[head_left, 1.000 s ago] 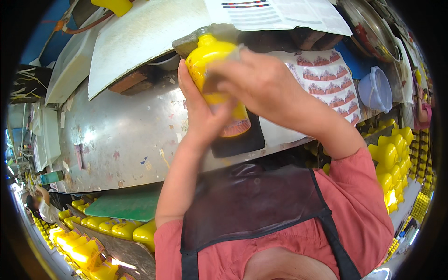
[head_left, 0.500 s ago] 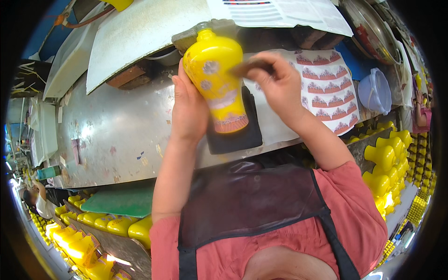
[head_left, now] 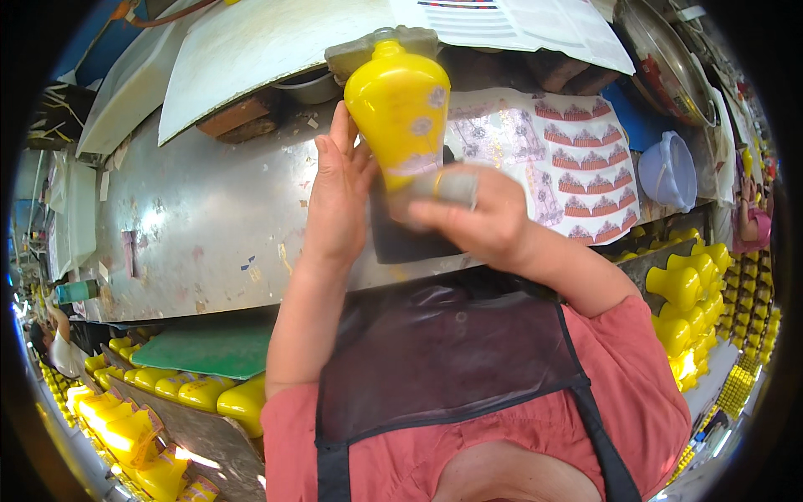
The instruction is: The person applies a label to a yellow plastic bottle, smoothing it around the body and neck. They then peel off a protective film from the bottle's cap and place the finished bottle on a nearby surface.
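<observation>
A glossy yellow vase-shaped bottle (head_left: 389,96) lies with its neck at a grey rest (head_left: 347,60) and its lower body over a black pad (head_left: 410,243). Pale purple flower decals and a band show on its right side. My left hand (head_left: 336,201) is beside the bottle's left flank, fingers stretched and apart, some touching it or tucked at its edge. In my right hand (head_left: 485,217) is a flat grey-brown scraper (head_left: 456,189), blurred by motion, across the bottle's lower part. The bottle's base is hidden behind that hand.
A decal sheet (head_left: 585,180) with red-brown and purple prints lies right on the metal table (head_left: 192,226). Beyond it stands a pale blue bucket (head_left: 669,171). A white board (head_left: 242,67) rests on bricks (head_left: 242,117) at the back. Yellow bottles (head_left: 686,289) crowd both sides below the table.
The bottle has turned, its flower decals shifting to the right side. My right hand has moved down with the scraper, from the bottle's upper right to its lower part. My left fingers have loosened.
</observation>
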Tool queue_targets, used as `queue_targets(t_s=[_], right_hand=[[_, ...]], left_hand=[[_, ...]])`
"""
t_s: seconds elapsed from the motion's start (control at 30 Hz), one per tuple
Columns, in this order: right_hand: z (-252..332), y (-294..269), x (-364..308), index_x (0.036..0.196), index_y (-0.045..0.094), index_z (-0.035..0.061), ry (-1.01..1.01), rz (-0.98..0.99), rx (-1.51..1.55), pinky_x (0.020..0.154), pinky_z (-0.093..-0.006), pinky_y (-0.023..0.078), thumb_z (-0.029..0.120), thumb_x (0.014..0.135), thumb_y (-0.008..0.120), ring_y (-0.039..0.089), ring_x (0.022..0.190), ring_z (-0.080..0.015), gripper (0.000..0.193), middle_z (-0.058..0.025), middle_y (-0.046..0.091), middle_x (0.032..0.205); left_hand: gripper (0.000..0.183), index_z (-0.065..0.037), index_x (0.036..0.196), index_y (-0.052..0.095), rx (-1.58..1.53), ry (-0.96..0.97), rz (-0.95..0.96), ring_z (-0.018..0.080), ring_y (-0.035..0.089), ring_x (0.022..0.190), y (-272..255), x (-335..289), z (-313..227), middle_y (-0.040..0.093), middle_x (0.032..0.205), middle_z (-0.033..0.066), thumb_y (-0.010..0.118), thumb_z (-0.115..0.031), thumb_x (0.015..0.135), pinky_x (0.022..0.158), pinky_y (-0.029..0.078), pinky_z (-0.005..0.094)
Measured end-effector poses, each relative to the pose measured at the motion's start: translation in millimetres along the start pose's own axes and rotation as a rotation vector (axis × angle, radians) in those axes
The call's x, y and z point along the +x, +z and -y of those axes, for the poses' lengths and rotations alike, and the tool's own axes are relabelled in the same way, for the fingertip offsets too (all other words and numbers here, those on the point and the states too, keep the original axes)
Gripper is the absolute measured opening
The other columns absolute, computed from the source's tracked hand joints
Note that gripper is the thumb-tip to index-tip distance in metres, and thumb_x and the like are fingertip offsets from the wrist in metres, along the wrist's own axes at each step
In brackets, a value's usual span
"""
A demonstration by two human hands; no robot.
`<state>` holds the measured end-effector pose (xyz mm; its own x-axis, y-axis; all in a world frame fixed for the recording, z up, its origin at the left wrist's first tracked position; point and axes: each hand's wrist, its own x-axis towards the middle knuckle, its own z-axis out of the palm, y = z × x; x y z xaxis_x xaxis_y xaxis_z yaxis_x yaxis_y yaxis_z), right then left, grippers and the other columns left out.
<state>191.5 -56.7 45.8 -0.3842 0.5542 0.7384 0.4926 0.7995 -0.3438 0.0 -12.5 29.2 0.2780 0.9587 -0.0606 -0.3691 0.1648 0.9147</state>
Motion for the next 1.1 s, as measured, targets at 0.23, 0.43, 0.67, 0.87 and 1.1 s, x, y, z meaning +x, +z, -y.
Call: queue_targets(t_s=[0.23, 0.43, 0.67, 0.87, 1.1], right_hand=[[14.1, -5.7, -2.2, 0.107, 0.076, 0.0040, 0.078, 0.058, -0.125, 0.074, -0.0363, 0.062, -0.008, 0.075, 0.078, 0.075, 0.084, -0.0306, 0.034, -0.0134, 0.075, 0.094], [13.0, -4.8, 8.5, 0.106, 0.077, 0.0093, 0.207, -0.056, -0.236, 0.070, -0.0355, 0.057, 0.006, 0.074, 0.080, 0.072, 0.084, -0.0250, 0.032, -0.0084, 0.075, 0.100], [20.7, -16.1, 14.6, 0.112, 0.076, 0.0073, 0.271, 0.092, -0.125, 0.070, -0.0331, 0.059, 0.000, 0.080, 0.077, 0.074, 0.075, -0.0286, 0.033, -0.0137, 0.075, 0.100], [25.5, -14.3, 12.8, 0.103, 0.077, 0.0058, 0.026, 0.234, -0.178, 0.067, -0.0331, 0.058, -0.009, 0.071, 0.082, 0.072, 0.077, -0.0251, 0.036, -0.0125, 0.075, 0.093], [16.2, -27.8, -7.9, 0.111, 0.075, 0.0028, 0.620, -0.128, -0.167, 0.078, -0.0260, 0.055, -0.008, 0.082, 0.078, 0.070, 0.088, -0.0144, 0.031, -0.0094, 0.076, 0.101]], left_hand=[[0.082, -0.004, 0.161, 0.031, -0.008, 0.066, 0.054, 0.0271, 0.041, 0.143, -7.5, -6.3, -9.6, 0.038, 0.162, 0.0112, 0.017, -0.065, 0.108, 0.117, 0.033, 0.0434], [0.083, -0.004, 0.161, 0.033, -0.070, 0.080, 0.066, 0.0253, 0.040, 0.141, -7.6, -8.8, -10.1, 0.040, 0.161, 0.0088, 0.015, -0.065, 0.108, 0.118, 0.030, 0.0431], [0.083, -0.004, 0.161, 0.032, -0.123, 0.078, 0.113, 0.0244, 0.035, 0.144, -9.8, -12.0, -13.9, 0.035, 0.164, 0.0076, 0.014, -0.065, 0.108, 0.120, 0.026, 0.0431], [0.085, -0.003, 0.162, 0.027, -0.125, 0.077, 0.160, 0.0247, 0.031, 0.147, -11.3, -16.1, -18.7, 0.032, 0.166, 0.0084, 0.011, -0.065, 0.107, 0.121, 0.022, 0.0438], [0.089, -0.002, 0.162, 0.026, -0.179, 0.070, 0.215, 0.0244, 0.028, 0.148, -13.0, -19.8, -21.3, 0.028, 0.167, 0.0088, 0.012, -0.068, 0.106, 0.123, 0.020, 0.0454]])
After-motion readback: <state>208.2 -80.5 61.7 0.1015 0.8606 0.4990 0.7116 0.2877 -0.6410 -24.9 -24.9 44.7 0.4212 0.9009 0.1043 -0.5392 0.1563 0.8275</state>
